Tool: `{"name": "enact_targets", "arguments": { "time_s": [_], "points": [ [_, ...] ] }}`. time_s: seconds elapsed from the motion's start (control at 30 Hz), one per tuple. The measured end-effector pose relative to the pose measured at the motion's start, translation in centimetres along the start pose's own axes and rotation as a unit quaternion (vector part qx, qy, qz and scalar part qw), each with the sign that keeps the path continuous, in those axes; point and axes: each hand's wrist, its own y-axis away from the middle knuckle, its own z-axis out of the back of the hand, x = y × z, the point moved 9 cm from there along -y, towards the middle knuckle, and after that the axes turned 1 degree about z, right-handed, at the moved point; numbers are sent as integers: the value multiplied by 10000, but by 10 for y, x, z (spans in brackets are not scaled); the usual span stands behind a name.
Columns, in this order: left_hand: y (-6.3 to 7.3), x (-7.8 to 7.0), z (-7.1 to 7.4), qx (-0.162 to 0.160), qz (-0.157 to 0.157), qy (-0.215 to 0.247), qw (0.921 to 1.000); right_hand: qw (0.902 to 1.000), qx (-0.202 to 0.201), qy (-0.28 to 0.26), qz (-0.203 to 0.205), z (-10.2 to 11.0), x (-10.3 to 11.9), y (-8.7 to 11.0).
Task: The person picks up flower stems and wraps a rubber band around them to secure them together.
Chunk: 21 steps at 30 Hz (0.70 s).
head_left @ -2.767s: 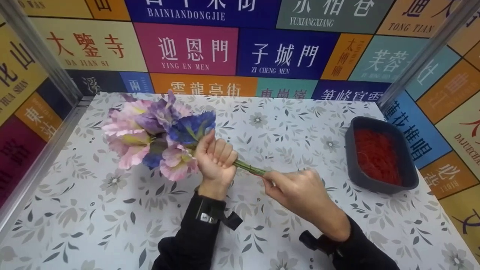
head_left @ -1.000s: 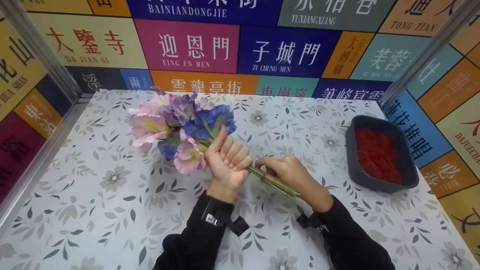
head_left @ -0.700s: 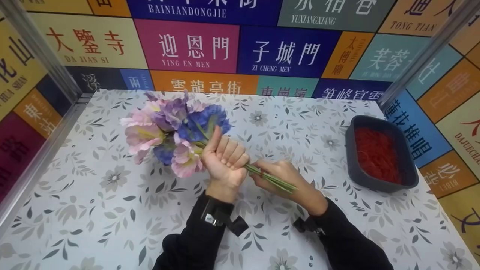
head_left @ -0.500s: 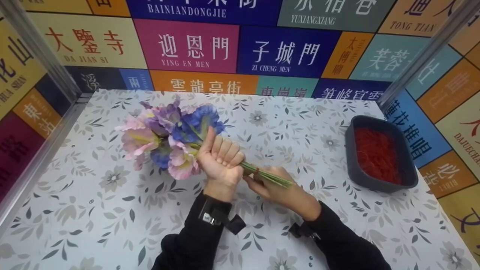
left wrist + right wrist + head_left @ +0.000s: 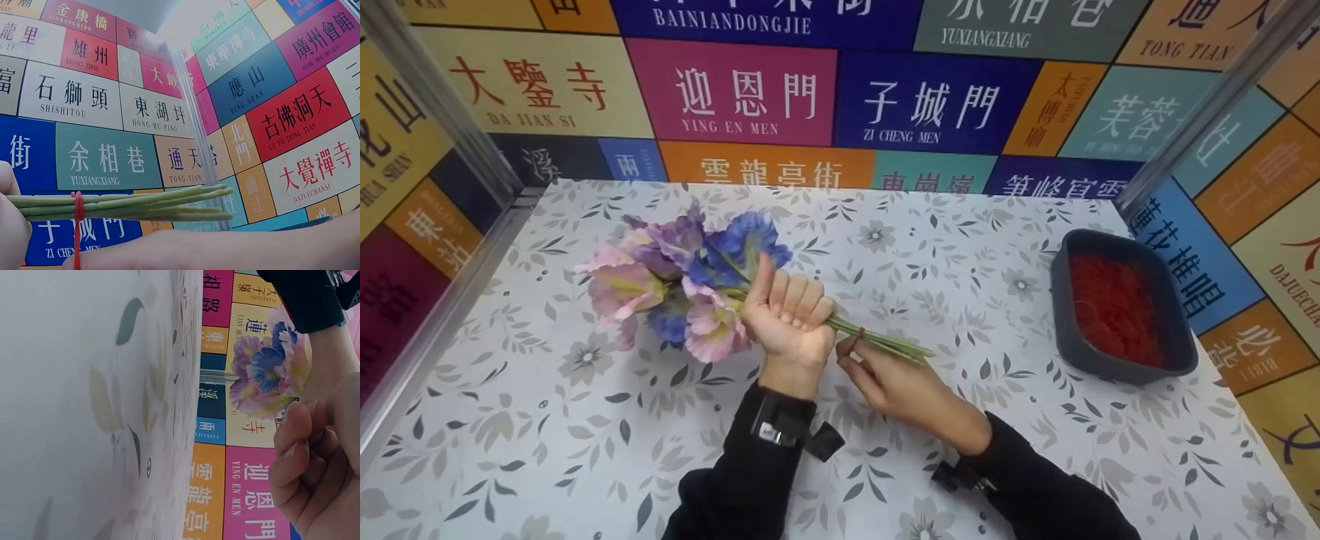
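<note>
A bunch of artificial flowers (image 5: 634,281) in pink, purple and blue is held above the table, blooms to the left. My left hand (image 5: 791,315) grips the green stems (image 5: 896,346), thumb pointing up towards the blooms. A red rubber band (image 5: 79,225) loops over the stems beyond that fist and is stretched downward in the left wrist view. Its lower end runs to my right hand (image 5: 904,390), whose fingers pinch it just below the stems. In the right wrist view, curled fingers (image 5: 295,464) show in front of the blooms; the band itself is not visible there.
A dark grey plastic box (image 5: 1189,360) with a heap of thin red bands (image 5: 1117,311) stands at the right side of the table. The table has a white floral cover (image 5: 585,450). Panels with coloured lettering (image 5: 735,90) and metal posts (image 5: 1200,112) close in the back and sides.
The bunch swung right, then back to the left with my left hand. My right hand moved from the stem ends to below the stems and now pulls the band downward.
</note>
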Motion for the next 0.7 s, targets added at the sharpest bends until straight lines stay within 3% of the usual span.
{"name": "enact_targets", "arguments": {
  "time_s": [0.17, 0.37, 0.7],
  "points": [
    [0, -4, 3, -187, -161, -30, 9997, 9980, 182, -350, -488, -3, -3, 1],
    [0, -11, 3, -198, -304, -120, 9993, 9920, 424, -794, -885, -8, -3, 3],
    [-1, -16, 4, -329, -418, -158, 9985, 9901, -133, -1218, -683, 2, 5, 2]
  ]
}}
